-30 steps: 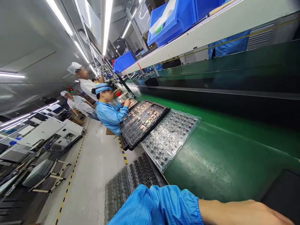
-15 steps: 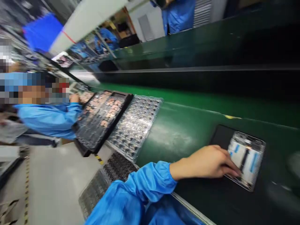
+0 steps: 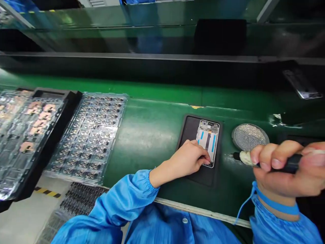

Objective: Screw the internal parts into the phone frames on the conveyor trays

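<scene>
The green bench (image 3: 149, 135) spreads before me, and well off to my left lies a dark-rimmed tray (image 3: 54, 135) with copper-coloured pieces in it. Next to it, on the side nearer to me, is a clear tray (image 3: 73, 179) filled with rows of small dark parts. A black mat (image 3: 203, 178) lies flat on the bench in front of me, under my left hand.

My right hand (image 3: 286, 169) is wrapped around a screwdriver, fingers curled closed over its dark grip, to the right of the mat and clear of it. My left hand (image 3: 189, 156) reaches in from the left, its thumb and fingers drawn close together at the lower end of the phone frame (image 3: 205, 145); whether they pinch some small piece there, I cannot tell.

The frame lies face up on the right part of the mat, directly beneath my left fingertips and well apart from my right fingers. Just beyond my right knuckles sits a round dish (image 3: 235, 130). The screwdriver (image 3: 245, 157) points left, its thin metal bit (image 3: 230, 155) short of the frame. Narrow blue strips (image 3: 213, 143) run along the frame's inside.
</scene>
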Tool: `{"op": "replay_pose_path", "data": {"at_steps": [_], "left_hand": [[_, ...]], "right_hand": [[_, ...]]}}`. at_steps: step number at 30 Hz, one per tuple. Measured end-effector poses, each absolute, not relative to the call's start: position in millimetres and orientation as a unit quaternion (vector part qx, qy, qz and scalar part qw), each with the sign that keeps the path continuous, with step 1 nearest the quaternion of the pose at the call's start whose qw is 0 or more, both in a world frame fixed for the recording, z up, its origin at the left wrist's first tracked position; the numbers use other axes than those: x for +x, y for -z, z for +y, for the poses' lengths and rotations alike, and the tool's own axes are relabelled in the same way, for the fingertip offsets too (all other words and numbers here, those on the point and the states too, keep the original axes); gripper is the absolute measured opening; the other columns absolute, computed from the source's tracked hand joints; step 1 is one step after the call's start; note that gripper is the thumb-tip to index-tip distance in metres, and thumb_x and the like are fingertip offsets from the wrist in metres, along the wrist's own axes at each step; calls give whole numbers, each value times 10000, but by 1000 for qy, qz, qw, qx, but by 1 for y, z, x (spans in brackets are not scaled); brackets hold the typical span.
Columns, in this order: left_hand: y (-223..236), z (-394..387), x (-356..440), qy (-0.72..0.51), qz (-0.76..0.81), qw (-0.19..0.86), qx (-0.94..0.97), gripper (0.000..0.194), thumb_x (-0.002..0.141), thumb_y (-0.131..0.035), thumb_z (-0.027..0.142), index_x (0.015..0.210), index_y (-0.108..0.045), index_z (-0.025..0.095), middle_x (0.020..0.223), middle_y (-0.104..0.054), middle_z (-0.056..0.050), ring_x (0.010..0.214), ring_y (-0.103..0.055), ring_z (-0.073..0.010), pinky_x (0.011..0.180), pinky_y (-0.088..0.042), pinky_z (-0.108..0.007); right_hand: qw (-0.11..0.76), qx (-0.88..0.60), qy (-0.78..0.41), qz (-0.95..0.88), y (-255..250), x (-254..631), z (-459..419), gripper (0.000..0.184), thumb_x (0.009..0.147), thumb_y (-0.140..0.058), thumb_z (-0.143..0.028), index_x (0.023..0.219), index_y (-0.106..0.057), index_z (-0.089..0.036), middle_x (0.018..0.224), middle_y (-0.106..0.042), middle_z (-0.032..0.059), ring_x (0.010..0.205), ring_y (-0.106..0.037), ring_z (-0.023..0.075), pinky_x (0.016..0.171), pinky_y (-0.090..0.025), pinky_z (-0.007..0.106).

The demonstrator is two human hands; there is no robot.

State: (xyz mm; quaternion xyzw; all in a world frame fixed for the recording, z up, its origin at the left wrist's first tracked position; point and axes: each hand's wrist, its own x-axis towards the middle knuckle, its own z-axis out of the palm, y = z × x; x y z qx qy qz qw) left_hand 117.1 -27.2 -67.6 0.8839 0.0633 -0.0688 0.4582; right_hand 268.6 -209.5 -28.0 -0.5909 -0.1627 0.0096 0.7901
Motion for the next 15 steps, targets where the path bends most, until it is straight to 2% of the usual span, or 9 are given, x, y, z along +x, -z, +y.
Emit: {"op": "replay_pose_path", "data": {"at_steps": [5, 8, 11, 15], "left_hand": [[68, -30, 115, 78, 64, 438, 893, 138, 1180, -810, 200, 1157, -945, 218, 1152, -925, -66, 1241, -794, -290, 1136, -546, -444], [71, -30, 110, 57, 59, 410, 908, 132, 1177, -825, 245, 1171, -956, 235, 1279, -882, -93, 1283, -743, -294, 1128, -557, -450], [75, -27, 108, 33, 52, 379, 923, 120, 1161, -854, 280, 1164, -971, 255, 1435, -815, -114, 1365, -688, -314, 1158, -566, -479], [79, -24, 107, 29, 45, 377, 925, 108, 1154, -868, 301, 1155, -969, 261, 1449, -802, -108, 1369, -673, -311, 1195, -570, -495]], "right_hand": [[787, -586, -16, -191, 28, 274, -213, 575, 907, -971, -577, 1020, -455, -350, 575, -530, -170, 354, -305, 173, 360, -449, 344], [786, -589, -5, -185, 24, 271, -212, 613, 891, -1003, -603, 1007, -460, -343, 581, -517, -168, 367, -310, 160, 375, -425, 326], [787, -594, -2, -169, 17, 266, -209, 614, 887, -1010, -590, 1006, -462, -340, 589, -523, -163, 391, -338, 157, 415, -449, 324], [784, -594, -12, -181, 15, 267, -211, 641, 897, -1025, -614, 1015, -458, -338, 599, -546, -158, 402, -379, 158, 447, -509, 339]]}}
